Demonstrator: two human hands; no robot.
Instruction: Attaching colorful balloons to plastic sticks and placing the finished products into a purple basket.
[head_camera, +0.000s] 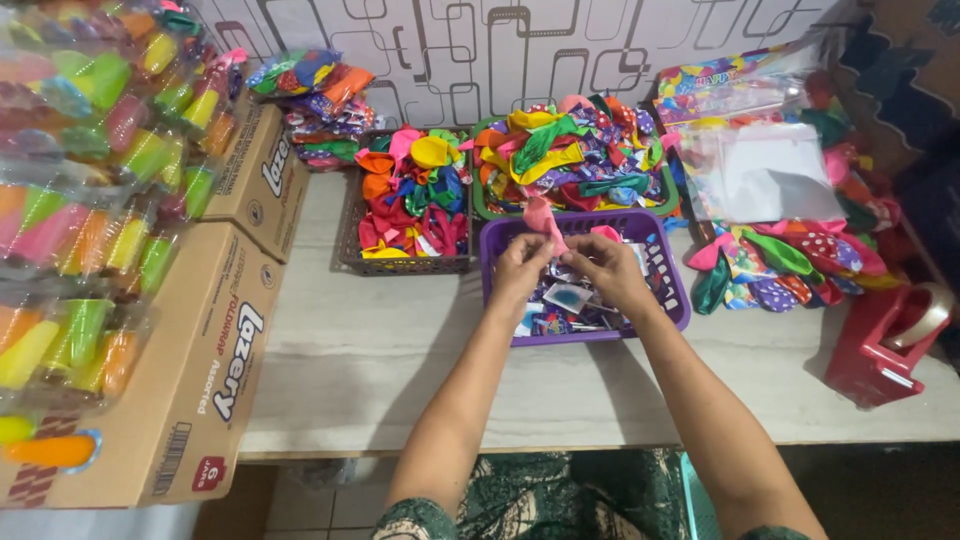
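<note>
Both my hands meet above a purple plastic basket (672, 300) on a pale table. My left hand (518, 266) and my right hand (604, 262) pinch a limp pink balloon (542, 219) between their fingertips, its body sticking up over the basket's far rim. Inside the basket lie small printed packets and cards (566, 300). Another pink piece (606, 233) shows just behind my right hand.
A brown basket (350, 252) and a green basket (478, 205) of bright loose balloons stand behind. Bagged balloons (790, 262) lie at right, beside a red tape dispenser (885, 340). Cardboard boxes (205, 370) and packs of coloured items (90, 200) fill the left.
</note>
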